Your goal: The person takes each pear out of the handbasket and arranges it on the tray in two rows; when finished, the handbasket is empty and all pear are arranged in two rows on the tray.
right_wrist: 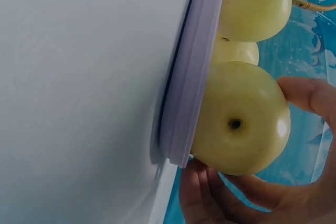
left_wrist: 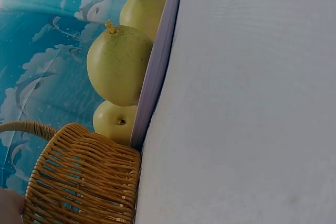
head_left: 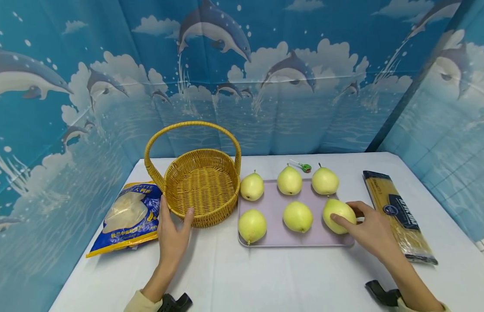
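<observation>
A yellow-green pear [head_left: 337, 213] at the tray's front right corner is gripped by my right hand [head_left: 368, 225], thumb on the near side and fingers behind. In the right wrist view that pear [right_wrist: 239, 119] sits between thumb and fingertips, right by the tray's edge. More pears, among them one at the front left [head_left: 252, 226] and one at the front middle [head_left: 298, 216], stand in two rows on the lilac tray [head_left: 304, 246]. My left hand [head_left: 173, 240] touches the near left side of the woven basket [head_left: 226, 208] with extended fingers and thumb. The basket holds nothing.
A blue and yellow pasta bag [head_left: 129, 212] lies left of the basket, close to my left hand. Right of the tray lies a long spaghetti pack [head_left: 398, 212]. Behind the tray is a small wrapped lollipop [head_left: 304, 167]. A dolphin-print curtain [head_left: 265, 121] hangs behind the table.
</observation>
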`<state>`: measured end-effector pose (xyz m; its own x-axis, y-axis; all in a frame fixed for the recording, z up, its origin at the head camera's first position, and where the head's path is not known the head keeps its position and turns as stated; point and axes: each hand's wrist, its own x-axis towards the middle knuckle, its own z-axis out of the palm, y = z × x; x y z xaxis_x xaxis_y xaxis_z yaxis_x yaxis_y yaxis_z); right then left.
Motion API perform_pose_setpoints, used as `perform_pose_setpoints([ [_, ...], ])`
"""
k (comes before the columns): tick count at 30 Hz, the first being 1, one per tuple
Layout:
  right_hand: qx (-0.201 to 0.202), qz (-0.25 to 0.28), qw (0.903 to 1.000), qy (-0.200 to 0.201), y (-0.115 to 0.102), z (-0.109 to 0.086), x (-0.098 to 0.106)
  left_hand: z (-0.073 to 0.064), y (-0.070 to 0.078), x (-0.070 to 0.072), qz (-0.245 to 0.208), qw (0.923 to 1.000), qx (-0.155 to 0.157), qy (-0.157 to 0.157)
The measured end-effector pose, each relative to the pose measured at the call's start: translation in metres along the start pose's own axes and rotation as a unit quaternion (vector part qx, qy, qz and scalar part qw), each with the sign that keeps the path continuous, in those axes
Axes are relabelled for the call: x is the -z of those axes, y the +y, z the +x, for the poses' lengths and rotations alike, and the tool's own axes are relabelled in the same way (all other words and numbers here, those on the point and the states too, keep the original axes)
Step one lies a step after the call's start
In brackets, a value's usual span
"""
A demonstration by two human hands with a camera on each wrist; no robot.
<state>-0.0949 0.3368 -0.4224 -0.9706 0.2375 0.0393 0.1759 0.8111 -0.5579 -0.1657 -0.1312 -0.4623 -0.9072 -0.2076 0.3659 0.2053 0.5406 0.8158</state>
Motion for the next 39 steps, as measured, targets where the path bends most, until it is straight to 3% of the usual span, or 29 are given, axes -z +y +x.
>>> perform_pose_setpoints([
  [9,0.005,0.02,0.9998,0.008,-0.0021,0.0005,-0.003,0.0005,0.0003,0.0009,0.0,1.0,0.004,-0.006],
  [15,0.036,0.034,0.9986,0.016,-0.0059,-0.0005,-0.0046,0.0006,0.0008,0.0009,0.001,1.0,0.005,-0.005],
  [22,0.049,0.047,0.9972,-0.031,-0.0086,-0.0009,-0.0049,0.0009,0.0016,0.0007,0.002,1.0,0.004,-0.005],
  [28,0.087,0.055,0.9932,-0.054,-0.0078,-0.0025,-0.0062,0.0013,0.0032,0.0006,0.003,1.0,0.004,-0.005],
  [34,0.108,0.056,0.9916,-0.045,-0.0063,-0.0031,-0.0076,0.0012,0.0042,0.0007,0.005,1.0,0.006,-0.006],
  [39,0.11,0.06,0.992,-0.013,-0.0041,-0.003,-0.0083,0.0006,0.0039,0.0013,0.004,0.9999,0.008,-0.006],
])
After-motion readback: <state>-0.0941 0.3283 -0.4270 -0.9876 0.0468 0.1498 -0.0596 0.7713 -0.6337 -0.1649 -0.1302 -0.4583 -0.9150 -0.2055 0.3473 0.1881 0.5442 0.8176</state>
